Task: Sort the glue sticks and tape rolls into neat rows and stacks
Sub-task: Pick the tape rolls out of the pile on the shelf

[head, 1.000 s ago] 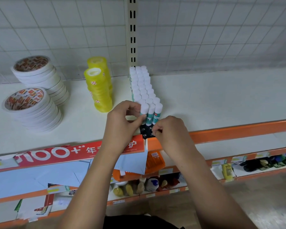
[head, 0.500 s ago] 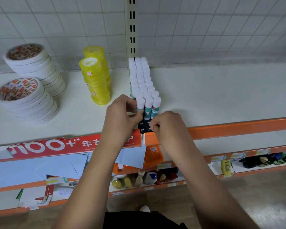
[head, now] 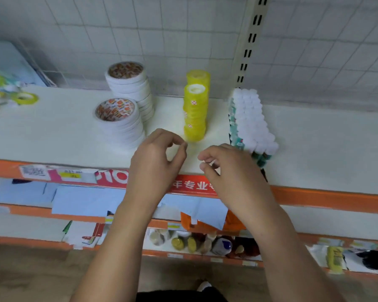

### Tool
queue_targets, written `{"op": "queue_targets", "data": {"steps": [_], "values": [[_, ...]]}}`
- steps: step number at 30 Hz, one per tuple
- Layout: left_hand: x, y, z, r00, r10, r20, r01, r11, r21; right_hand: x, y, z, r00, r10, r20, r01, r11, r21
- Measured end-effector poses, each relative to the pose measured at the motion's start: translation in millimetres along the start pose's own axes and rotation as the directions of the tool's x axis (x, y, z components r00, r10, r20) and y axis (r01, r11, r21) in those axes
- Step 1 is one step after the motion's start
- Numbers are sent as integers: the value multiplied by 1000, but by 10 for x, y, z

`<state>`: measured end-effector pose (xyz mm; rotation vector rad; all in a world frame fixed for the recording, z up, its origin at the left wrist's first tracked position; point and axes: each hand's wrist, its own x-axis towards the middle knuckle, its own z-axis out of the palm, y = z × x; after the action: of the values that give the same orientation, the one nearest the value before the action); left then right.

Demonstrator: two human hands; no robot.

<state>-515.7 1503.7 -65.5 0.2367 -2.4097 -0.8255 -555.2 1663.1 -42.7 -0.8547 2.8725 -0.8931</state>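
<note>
While left hand (head: pixel 159 158), right hand (head: pixel 227 168) hover loosely curled, empty: cylindrical white-capped glue sticks (head: pixel 251 118) rowed.

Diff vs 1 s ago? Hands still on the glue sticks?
No. The left hand and right hand have let go of the front glue sticks and shifted left, fingers loosely curled, apparently empty, over the shelf in front of the yellow tape stacks. The view also swung left. Unchanged: glue sticks in rows, yellow tape stacks, white tape stacks.
</note>
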Motion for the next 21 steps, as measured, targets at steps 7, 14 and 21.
{"op": "queue_targets", "data": {"steps": [7,14,21], "values": [[-260,-1015,-1282,982,-131,-134,161,957,243,405,-1310,854,966,-250,68,247,968,54],[-630,-2093,-2597,938,-296,-182,344,858,381,690,-2672,1807,900,-418,126,406,907,110],[-505,-2798,-3299,928,-346,-136,369,805,464,1024,-3534,2459,893,-414,177,392,909,143]]}}
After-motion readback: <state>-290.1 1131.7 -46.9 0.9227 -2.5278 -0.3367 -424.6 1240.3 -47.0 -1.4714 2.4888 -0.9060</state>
